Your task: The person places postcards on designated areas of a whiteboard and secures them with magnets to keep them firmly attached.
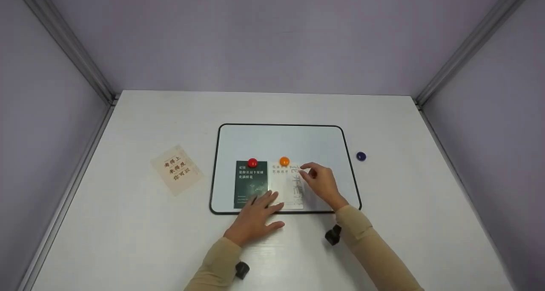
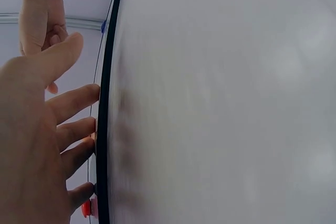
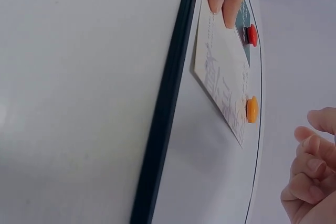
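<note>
A dark green card and a white card lie side by side on a black-rimmed whiteboard. At the green card's top edge sits a red round magnet; an orange magnet sits at the top of the white one. My left hand rests with spread, straight fingers over the lower parts of both cards. Beside the white card's right edge my right hand hovers, fingers loosely bent, thumb and forefinger apart. Nothing shows between those fingers in the right wrist view.
Left of the whiteboard, a beige card with printed characters lies tilted on the white table. A dark blue magnet lies just off the board's right edge. Pale walls stand at the back and both sides.
</note>
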A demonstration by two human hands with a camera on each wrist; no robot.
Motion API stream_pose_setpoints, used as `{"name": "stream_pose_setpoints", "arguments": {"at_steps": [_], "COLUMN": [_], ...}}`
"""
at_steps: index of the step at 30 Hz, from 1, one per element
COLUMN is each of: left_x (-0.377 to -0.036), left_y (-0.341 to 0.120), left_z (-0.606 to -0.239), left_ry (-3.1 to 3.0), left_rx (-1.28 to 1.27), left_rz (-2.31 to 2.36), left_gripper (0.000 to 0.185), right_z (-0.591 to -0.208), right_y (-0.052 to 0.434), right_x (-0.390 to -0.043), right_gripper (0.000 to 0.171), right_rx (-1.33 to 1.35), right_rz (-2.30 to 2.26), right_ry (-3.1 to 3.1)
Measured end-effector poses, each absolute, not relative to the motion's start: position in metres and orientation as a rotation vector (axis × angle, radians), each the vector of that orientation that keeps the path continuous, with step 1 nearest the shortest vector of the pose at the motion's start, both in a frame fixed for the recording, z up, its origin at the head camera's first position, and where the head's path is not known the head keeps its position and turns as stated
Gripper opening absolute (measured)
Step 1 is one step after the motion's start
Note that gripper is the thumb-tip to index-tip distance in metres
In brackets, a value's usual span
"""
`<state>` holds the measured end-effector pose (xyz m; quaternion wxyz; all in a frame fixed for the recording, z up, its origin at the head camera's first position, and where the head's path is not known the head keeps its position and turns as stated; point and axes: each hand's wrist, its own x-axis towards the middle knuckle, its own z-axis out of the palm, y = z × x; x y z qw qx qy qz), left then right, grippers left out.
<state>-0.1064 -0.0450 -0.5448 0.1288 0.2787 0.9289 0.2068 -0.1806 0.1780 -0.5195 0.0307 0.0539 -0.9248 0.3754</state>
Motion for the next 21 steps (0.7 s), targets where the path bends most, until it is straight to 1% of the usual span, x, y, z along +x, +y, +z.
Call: {"name": "stream_pose_setpoints", "arguments": {"at_steps": [8, 21], "left_x": [-0.105, -0.104], "left_y": [-0.043, -0.041], "left_z": [-0.544, -0.547], "left_ry": [2.718, 2.73], "left_rx": [0.788, 0.788], "left_rz": [0.576, 0.578], "left_gripper": [0.059, 0.059], "right_z": [-0.523, -0.528], "right_y": [0.19, 0.207], "right_x": [-0.167, -0.154], "right_gripper": [0.018, 0.017], "right_rx": [0.126, 0.081], "right_rz": [1.168, 1.147], "right_ry": [-2.897, -2.94]}}
